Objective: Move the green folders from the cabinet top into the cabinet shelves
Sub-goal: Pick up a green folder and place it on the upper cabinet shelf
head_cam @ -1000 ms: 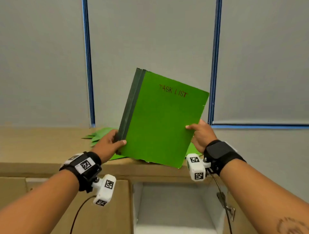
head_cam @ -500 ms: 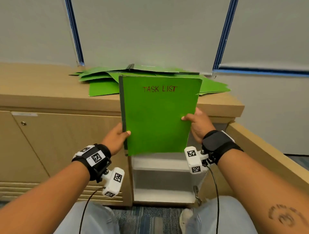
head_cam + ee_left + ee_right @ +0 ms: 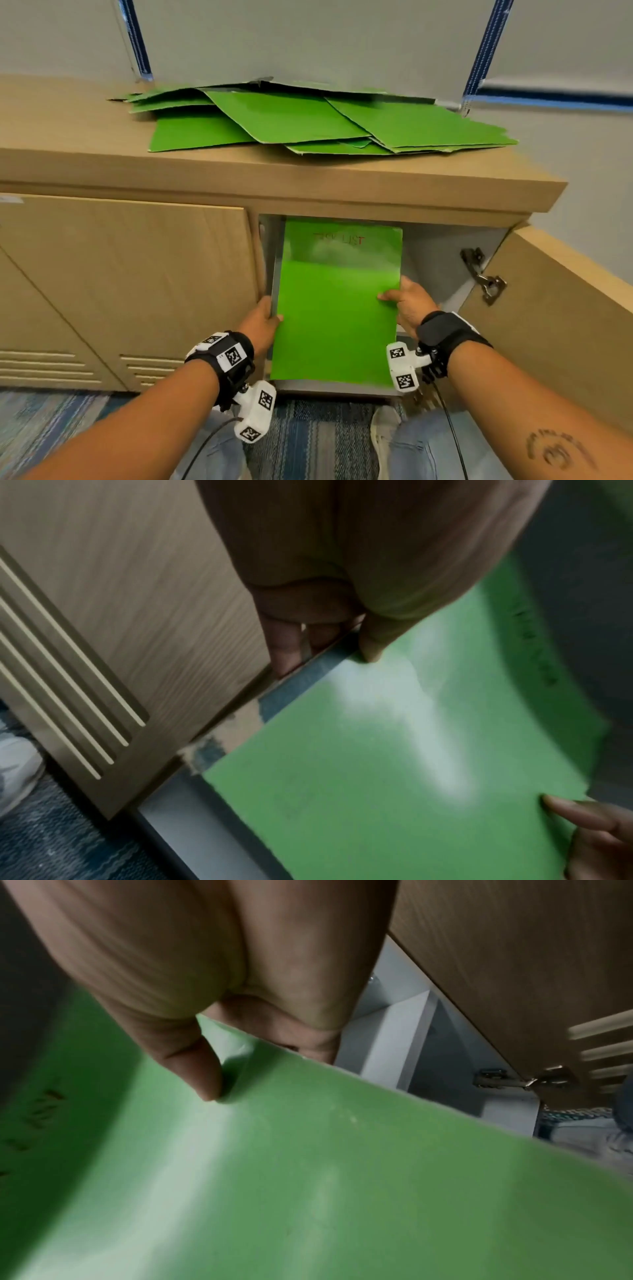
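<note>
Folder (image 3: 337, 308) between hands (image 3: 335, 310), inside cabinet (image 3: 445, 205)

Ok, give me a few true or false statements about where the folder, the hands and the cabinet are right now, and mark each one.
1. Both hands hold the TASK LIST folder. True: left hand on its spine edge, right hand on the opposite edge.
2. The cabinet top holds no folders. False: a pile of green folders lies there.
3. The cabinet door on the right is open. True.
4. The folder lies flat on the carpet. False: it is held upright at the open compartment.
5. The right thumb presses the folder's front cover. True.
</note>
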### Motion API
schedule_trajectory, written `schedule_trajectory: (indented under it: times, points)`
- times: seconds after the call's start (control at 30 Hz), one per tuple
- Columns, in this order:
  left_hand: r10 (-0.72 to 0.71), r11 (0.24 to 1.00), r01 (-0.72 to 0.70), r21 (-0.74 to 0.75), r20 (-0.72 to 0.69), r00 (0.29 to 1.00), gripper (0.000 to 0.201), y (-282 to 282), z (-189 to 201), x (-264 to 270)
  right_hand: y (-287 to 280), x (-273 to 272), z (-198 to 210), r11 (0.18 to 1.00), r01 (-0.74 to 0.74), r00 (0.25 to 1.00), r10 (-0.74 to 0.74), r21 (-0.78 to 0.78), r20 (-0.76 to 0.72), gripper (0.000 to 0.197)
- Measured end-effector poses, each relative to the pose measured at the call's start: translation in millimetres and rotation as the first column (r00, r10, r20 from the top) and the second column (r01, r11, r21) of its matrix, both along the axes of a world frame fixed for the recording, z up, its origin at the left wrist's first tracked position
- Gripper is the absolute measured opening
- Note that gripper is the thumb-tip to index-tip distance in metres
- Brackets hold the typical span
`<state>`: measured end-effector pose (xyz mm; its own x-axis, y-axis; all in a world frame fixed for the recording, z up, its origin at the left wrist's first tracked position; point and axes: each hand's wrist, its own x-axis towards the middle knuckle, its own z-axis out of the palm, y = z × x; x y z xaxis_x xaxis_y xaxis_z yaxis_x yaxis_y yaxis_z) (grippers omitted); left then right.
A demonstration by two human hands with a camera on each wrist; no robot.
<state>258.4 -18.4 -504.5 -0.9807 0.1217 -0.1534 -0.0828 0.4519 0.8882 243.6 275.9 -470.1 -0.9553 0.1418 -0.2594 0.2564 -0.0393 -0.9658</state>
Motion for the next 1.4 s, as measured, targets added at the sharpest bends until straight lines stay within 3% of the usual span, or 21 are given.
schedule_trajectory:
  times: [0.1,0.17,0.23,0.3,0.33,0.4,0.5,0.63,0.73,0.8,0.83,0.97,1.17,1.4]
  points:
    - [0.085,0.982,-0.095,-0.161,-0.069,0.994,0.069,16,-12,-7,6,-25,-26,0.981,0.027,0.999,-0.031,0.192,0.019,0.042]
    - [-0.038,0.920,-0.041,-0.390,-0.193,0.980,0.090,24,-11,-2,6,-40,-39,0.958,0.053,0.998,-0.061,0.283,0.021,0.045]
    - [-0.372,0.694,0.113,-0.711,-0.221,0.901,0.101,30,-15,3,1,-51,-47,0.945,0.065,0.997,-0.078,0.319,0.028,0.055]
    - [-0.601,0.401,0.321,-0.858,0.018,0.799,0.109,34,-26,-1,-2,-67,-60,0.918,0.043,0.996,-0.068,0.394,0.049,0.060]
    - [-0.628,0.295,0.414,-0.861,0.152,0.763,0.111,36,-34,-6,-5,-74,-67,0.892,0.002,0.996,-0.040,0.453,0.074,0.061]
    - [-0.611,0.210,0.507,-0.836,0.293,0.736,0.101,38,-43,-15,-11,-87,-77,0.795,-0.127,0.984,0.025,0.593,0.177,0.061]
    - [-0.598,0.262,0.470,-0.843,0.241,0.765,0.077,39,-44,-27,-19,-88,-73,0.543,-0.301,0.949,0.086,0.784,0.305,0.074]
    - [-0.577,0.325,0.461,-0.826,0.213,0.789,0.075,38,-42,-41,-29,-71,-55,0.135,-0.397,0.897,0.267,0.908,0.353,0.113]
    - [-0.536,0.383,0.447,-0.808,0.200,0.820,0.076,42,-43,-49,-46,-54,-57,-0.063,-0.520,0.742,0.461,0.852,0.487,0.120]
    - [-0.518,0.411,0.445,-0.795,0.198,0.832,0.072,45,-45,-52,-59,-44,-65,-0.166,-0.612,0.622,0.503,0.773,0.600,0.127]
    - [-0.513,0.422,0.447,-0.789,0.199,0.835,0.071,46,-45,-53,-63,-42,-68,-0.203,-0.620,0.603,0.495,0.758,0.625,0.131]
    - [-0.509,0.492,0.397,-0.775,0.114,0.853,0.071,40,-30,-52,-74,-56,-68,-0.213,-0.578,0.654,0.458,0.788,0.602,0.127]
    - [-0.447,0.646,0.287,-0.707,-0.045,0.894,0.064,27,11,-57,-73,-88,-62,-0.211,-0.590,0.646,0.457,0.780,0.612,0.118]
    - [-0.415,0.659,0.303,-0.689,0.003,0.910,0.063,32,20,-58,-72,-103,-64,-0.250,-0.554,0.674,0.426,0.795,0.603,0.126]
